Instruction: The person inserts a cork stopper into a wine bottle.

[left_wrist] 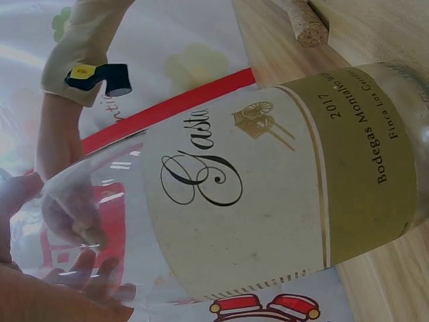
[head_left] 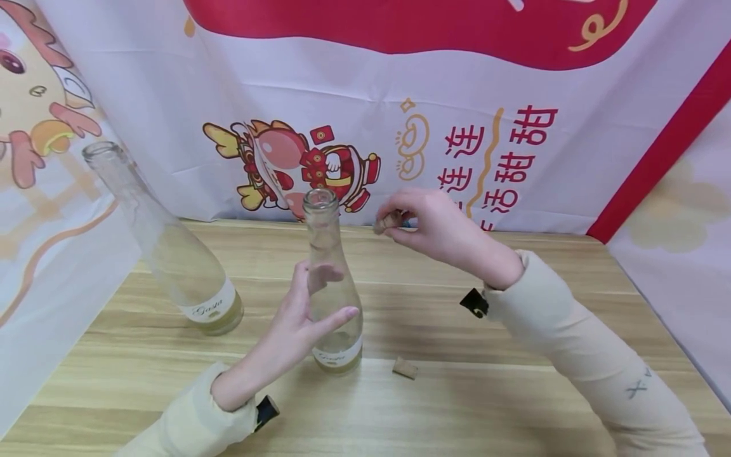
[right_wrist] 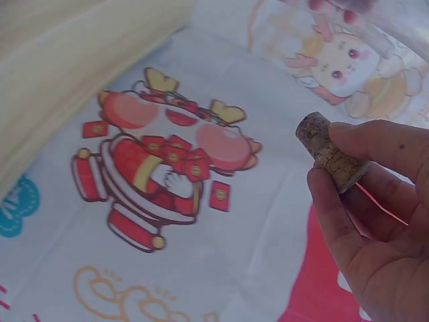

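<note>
A clear glass bottle (head_left: 334, 247) stands upright on the table, its mouth uncovered and its label low on the body. My left hand (head_left: 305, 320) holds this bottle round the middle, thumb across the near side and fingers behind the glass. In the left wrist view the bottle's label (left_wrist: 221, 201) is white and gold. Up and to the right of the bottle's mouth, my right hand (head_left: 436, 225) pinches a cork (right_wrist: 328, 151) between thumb and fingers. The cork is apart from the bottle.
A second cork (head_left: 404, 368) lies on the wooden table (head_left: 514, 393), right of the held bottle's base. Another clear bottle (head_left: 183, 254) stands at the left. A printed cloth (head_left: 342, 82) hangs behind the table.
</note>
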The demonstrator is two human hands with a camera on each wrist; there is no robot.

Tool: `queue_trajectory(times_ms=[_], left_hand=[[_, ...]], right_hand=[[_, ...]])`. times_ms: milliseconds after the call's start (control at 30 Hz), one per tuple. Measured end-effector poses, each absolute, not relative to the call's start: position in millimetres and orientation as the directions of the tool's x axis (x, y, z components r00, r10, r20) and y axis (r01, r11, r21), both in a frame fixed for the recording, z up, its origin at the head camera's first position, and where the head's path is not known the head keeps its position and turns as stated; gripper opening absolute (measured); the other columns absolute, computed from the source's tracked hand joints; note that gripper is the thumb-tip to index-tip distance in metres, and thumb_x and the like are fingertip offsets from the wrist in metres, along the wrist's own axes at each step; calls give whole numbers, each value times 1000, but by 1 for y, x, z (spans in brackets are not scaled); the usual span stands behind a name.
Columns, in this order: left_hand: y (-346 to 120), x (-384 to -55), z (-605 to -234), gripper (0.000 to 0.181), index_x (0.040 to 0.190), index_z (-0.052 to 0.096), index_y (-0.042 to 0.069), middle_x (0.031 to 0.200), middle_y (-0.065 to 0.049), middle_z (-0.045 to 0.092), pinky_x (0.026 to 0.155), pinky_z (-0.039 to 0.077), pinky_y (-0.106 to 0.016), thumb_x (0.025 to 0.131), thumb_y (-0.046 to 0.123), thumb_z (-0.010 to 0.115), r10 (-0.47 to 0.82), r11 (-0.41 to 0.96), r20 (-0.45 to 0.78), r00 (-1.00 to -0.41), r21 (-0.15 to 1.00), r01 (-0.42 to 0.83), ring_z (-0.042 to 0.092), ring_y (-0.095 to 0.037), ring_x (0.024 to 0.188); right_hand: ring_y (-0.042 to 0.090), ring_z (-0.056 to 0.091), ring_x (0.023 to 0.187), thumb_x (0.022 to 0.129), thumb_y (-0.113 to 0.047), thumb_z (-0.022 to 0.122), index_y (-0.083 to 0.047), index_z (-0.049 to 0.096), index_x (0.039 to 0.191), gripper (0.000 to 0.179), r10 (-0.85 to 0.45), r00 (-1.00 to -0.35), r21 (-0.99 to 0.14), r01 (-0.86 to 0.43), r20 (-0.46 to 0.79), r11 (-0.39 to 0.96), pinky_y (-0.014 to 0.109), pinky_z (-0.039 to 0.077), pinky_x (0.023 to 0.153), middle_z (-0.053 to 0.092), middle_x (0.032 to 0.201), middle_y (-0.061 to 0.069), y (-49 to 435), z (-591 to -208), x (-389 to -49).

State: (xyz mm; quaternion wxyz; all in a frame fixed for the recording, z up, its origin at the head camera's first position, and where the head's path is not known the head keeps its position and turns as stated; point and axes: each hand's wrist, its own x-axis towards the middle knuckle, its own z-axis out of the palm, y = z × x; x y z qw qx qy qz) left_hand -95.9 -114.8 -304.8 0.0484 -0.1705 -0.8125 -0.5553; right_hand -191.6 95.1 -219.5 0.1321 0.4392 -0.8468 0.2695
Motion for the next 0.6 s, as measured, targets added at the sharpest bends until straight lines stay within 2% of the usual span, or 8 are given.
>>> queue_trajectory(times_ms=[300,433,600], left_hand=[[-114,-97,-303,58,124,29,13,125,-6,48,83,42,-40,82,19,68,227,330,249,-942,890,315,42,-23,121],[-113,-97,-303,58,124,29,13,125,-6,48,86,42,-43,82,18,69,225,329,250,-942,890,315,43,-23,121],[-113,-96,-304,58,124,29,13,124,-6,47,89,40,-45,82,16,69,230,316,264,-937,890,329,43,-22,120]], right_hand=[[10,61,79,74,-1,73,-2,62,94,22,-627,-585,-372,-811,515,451,26,52,77,65,88,3,93,-188,-184],[11,61,78,73,-3,74,-1,63,92,22,-603,-556,-361,-831,572,424,26,52,77,65,87,4,91,-180,-182],[9,59,80,73,-6,75,-2,66,97,25,-595,-509,-307,-858,622,413,23,52,77,66,89,3,88,-169,-177]])
